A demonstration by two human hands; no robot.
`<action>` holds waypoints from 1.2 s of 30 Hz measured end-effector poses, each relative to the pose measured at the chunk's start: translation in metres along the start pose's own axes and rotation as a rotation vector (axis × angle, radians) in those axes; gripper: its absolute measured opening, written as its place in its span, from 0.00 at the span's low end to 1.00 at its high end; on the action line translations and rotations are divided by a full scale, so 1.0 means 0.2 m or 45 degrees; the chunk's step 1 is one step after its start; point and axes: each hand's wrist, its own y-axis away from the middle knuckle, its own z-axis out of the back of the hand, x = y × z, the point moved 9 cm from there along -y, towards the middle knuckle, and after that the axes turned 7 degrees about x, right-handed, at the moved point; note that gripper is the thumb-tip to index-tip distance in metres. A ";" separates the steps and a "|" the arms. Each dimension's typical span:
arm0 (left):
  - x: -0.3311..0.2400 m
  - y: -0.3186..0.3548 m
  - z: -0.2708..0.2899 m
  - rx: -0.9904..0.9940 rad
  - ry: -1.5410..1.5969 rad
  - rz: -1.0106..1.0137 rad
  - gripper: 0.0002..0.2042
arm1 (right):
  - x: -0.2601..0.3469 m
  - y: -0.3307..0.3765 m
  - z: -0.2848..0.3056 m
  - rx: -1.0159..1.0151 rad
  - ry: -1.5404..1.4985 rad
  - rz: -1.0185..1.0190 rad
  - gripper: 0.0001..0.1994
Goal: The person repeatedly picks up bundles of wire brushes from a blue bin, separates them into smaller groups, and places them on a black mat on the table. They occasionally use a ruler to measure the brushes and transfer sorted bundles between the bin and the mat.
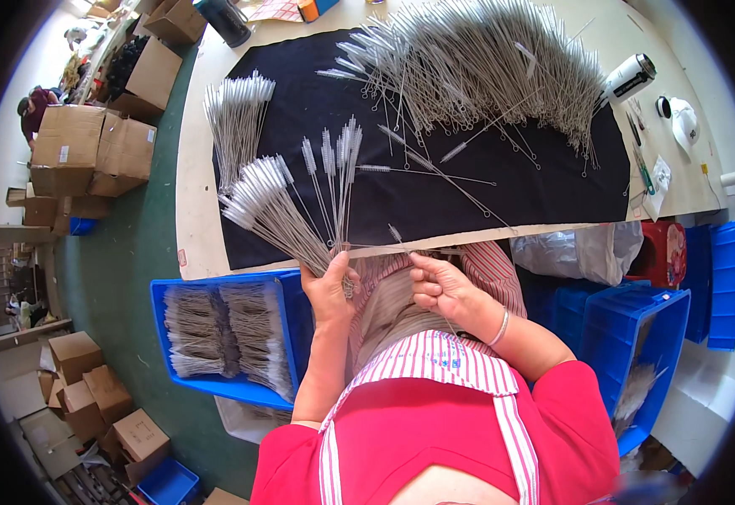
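The left hand point(329, 290) is closed around the wire stems of a bundle of brushes point(291, 198), which fans up and away from it over the black cloth point(485, 194); the bristled tips spread to the upper left, the stems converging in the fist; the right hand point(443, 286) sits just beside it, fingers pinched narrow on a single brush point(396, 236) whose thin wire runs up-left from the fingertips, long axis roughly in line with the fan; the right hand is the nearer to that loose brush, the left to the bundle; beyond both hands, well apart, a large heap point(485, 67) of the same brushes lies across the far part of the surface point(195, 210), stems pointing toward the person; the brushes are slender twisted metal with short white bristle heads and small looped ends; left of the left hand, below the surface edge, a blue bin point(287, 290) holds packed rows of brushes, dense and grey.
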 end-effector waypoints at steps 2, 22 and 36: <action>0.01 0.02 0.01 -0.012 -0.024 0.032 0.16 | 0.03 -0.01 0.03 -0.078 -0.002 0.087 0.11; -0.04 0.29 0.09 0.404 -0.073 0.237 0.19 | 0.30 0.23 -0.51 0.064 1.209 0.741 0.26; 0.05 0.24 0.00 0.371 -0.137 0.180 0.13 | 0.42 0.20 -0.61 -0.163 1.632 1.315 0.30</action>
